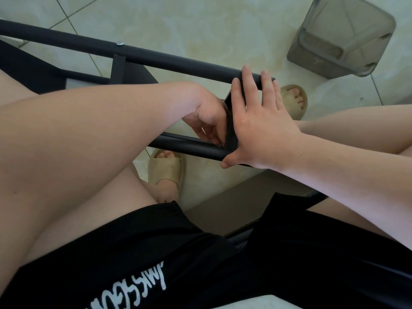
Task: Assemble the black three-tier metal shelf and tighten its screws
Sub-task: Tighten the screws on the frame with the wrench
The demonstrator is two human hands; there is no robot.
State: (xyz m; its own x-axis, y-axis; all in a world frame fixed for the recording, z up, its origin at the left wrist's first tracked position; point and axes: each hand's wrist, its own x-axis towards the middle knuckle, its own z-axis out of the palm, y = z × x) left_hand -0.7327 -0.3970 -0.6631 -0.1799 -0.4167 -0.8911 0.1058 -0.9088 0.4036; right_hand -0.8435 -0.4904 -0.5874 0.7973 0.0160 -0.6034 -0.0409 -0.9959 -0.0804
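The black shelf (73, 41) lies on its side over the tiled floor (200, 23). A silver screw (119, 43) sits in its far tube, well to the left of both hands. The left hand (207, 121) reaches between the two tubes, fingers curled at the near tube (178, 144); I cannot tell if it holds something. Just right of it, the right hand (260, 123) presses flat on the shelf's end, fingers straight. Far right of this hand stands a grey bin (341, 39).
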